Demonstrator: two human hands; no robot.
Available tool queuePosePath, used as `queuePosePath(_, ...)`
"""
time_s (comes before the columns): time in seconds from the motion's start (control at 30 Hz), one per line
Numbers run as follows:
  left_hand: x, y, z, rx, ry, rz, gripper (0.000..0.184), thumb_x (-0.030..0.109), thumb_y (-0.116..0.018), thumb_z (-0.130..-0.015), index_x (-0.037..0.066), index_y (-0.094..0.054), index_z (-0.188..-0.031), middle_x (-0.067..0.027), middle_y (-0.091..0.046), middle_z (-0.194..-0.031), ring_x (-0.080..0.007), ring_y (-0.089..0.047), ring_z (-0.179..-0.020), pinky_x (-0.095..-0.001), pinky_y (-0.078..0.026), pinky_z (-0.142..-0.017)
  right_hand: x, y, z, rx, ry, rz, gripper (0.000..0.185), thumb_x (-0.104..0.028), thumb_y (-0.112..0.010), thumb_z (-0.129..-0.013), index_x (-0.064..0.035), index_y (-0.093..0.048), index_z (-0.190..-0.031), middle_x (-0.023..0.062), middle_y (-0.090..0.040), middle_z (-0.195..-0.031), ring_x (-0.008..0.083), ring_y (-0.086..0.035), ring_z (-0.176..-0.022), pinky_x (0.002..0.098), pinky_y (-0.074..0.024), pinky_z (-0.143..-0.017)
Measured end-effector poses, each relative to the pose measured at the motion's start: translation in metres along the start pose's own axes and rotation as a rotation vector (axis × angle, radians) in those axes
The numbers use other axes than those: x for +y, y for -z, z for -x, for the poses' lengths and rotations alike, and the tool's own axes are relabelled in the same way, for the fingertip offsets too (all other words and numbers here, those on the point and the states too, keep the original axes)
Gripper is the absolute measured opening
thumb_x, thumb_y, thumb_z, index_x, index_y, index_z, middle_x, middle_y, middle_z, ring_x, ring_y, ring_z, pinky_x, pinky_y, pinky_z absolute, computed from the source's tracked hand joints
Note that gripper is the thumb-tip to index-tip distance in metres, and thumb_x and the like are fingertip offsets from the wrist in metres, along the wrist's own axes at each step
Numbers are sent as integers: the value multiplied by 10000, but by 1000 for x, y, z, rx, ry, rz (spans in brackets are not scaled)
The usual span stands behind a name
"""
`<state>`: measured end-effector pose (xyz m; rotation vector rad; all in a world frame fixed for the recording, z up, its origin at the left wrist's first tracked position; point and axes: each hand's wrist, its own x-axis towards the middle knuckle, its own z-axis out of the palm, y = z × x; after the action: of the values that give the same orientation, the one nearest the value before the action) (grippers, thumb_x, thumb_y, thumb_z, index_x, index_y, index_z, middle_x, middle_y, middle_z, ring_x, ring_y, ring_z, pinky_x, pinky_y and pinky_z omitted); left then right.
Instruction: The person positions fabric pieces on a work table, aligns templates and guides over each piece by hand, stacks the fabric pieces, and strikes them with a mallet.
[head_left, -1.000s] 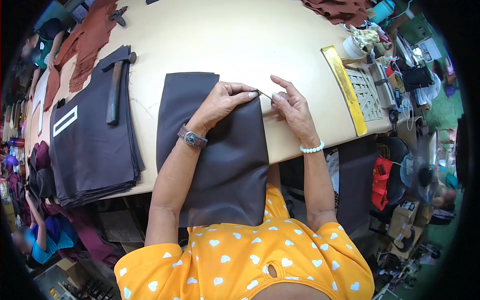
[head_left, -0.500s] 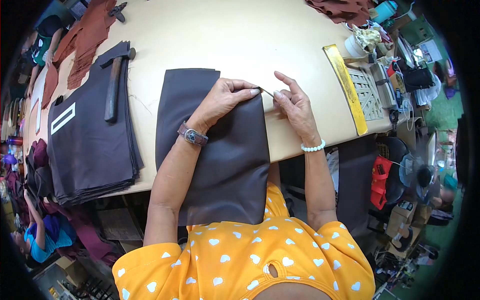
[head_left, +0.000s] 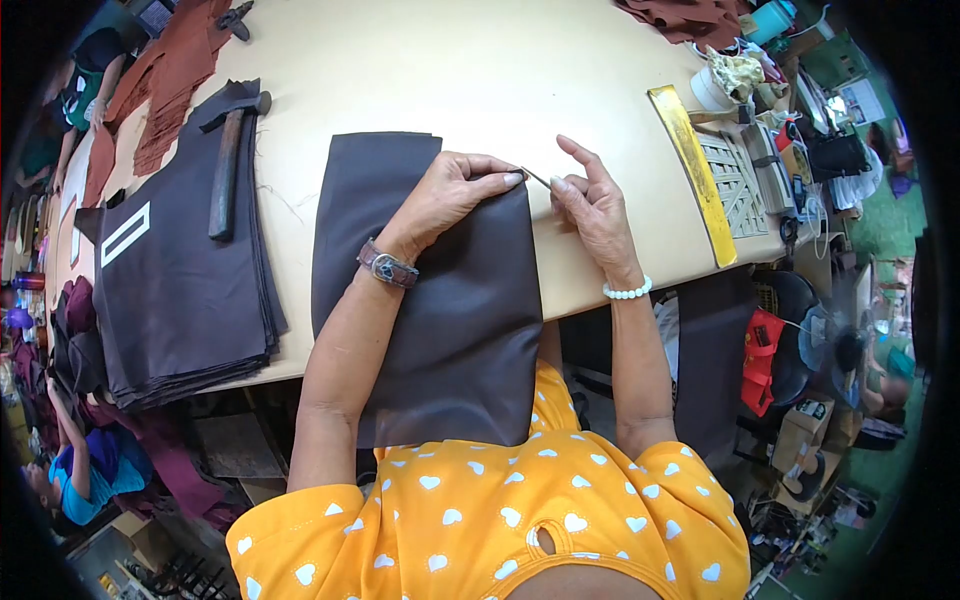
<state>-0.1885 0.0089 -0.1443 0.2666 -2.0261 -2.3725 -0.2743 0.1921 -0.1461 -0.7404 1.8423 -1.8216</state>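
A dark brown leather piece (head_left: 440, 300) lies over the table edge and hangs down against the yellow top. Near its upper right corner, my left hand (head_left: 450, 200) pinches the leather edge between thumb and fingers. My right hand (head_left: 597, 215) holds a thin pointed tool (head_left: 538, 179) between thumb and fingers, index finger raised. The tool's tip reaches the leather edge beside my left fingertips; the exact contact is too small to tell.
Left of the leather, a hammer (head_left: 227, 170) lies on a stack of dark sheets (head_left: 180, 290) with a white rectangular frame (head_left: 125, 235). A yellow metal bar (head_left: 692, 175) lies at right on the table (head_left: 480, 70). Other people are at the far left.
Both hands and the leather corner have shifted slightly up in view. The pinch and the hold on the thin tool look unchanged.
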Motion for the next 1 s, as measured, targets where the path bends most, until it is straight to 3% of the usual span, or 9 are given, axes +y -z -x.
queuePosePath(0.17,2,-1,1,15,3,8,196,139,-618,-862,-1,-672,-988,-12,-662,-852,-34,-582,-751,-165,-471,-691,6,13,-6,329,103,110,436,-154,-582,-895,0,-442,-1278,-36,-541,-640,24,-460,-587,173,-370,-549)
queuePosePath(0.3,4,-2,1,52,-92,-114,199,134,-609,-866,-9,-670,-991,-22,-670,-864,-56,-592,-772,-193,-479,-719,18,49,-17,703,117,899,408,-183,-570,-900,35,-465,-1229,43,-594,-846,86,-547,-758,260,-457,-640)
queuePosePath(0.4,3,-5,-2,177,-362,-456,202,116,-594,-866,-13,-657,-1008,-67,-691,-903,-102,-617,-824,-240,-486,-761,-1,29,-13,708,393,1067,420,-147,-576,-884,56,-451,-1231,112,-589,-958,172,-579,-866,333,-474,-749)
queuePosePath(0.5,15,-21,0,308,-616,-675,170,92,-623,-822,17,-670,-967,-128,-681,-907,-207,-658,-838,-279,-504,-749,-18,-25,15,259,10,80,443,-95,-577,-865,73,-425,-1246,195,-583,-1060,283,-580,-980,387,-439,-872)
queuePosePath(0.6,32,-34,12,384,-744,-927,143,66,-642,-772,42,-659,-913,-97,-655,-791,-257,-623,-777,-315,-504,-701,9,-52,16,231,378,469,509,-32,-566,-840,52,-363,-1299,256,-559,-1141,338,-567,-1066,343,-470,-856)
queuePosePath(0.63,30,-33,13,516,-970,-993,144,64,-649,-764,49,-653,-908,-83,-645,-822,-254,-605,-805,-328,-495,-705,11,-51,13,258,366,482,517,-32,-568,-837,45,-360,-1304,259,-576,-1064,341,-589,-987,344,-479,-803)
queuePosePath(0.77,30,-19,68,866,-723,-1066,217,95,-664,-764,17,-633,-965,-134,-621,-989,-309,-567,-942,-382,-451,-826,9,-43,3,336,289,581,547,-47,-581,-827,7,-353,-1321,238,-523,-609,323,-536,-498,402,-411,-524)
queuePosePath(0.93,-20,10,136,1024,-226,-1247,336,198,-696,-750,-5,-568,-984,-166,-562,-1016,-332,-515,-987,-417,-399,-859,12,-40,4,298,361,703,595,-61,-598,-824,-2,-317,-1345,246,-561,-691,350,-539,-522,412,-421,-545)
queuePosePath(1.0,-26,10,145,1031,-234,-1200,256,177,-690,-746,10,-558,-889,-152,-552,-984,-316,-511,-971,-414,-391,-835,12,-46,4,339,419,850,633,-46,-630,-789,-19,-333,-1348,226,-581,-989,345,-582,-761,392,-470,-700)
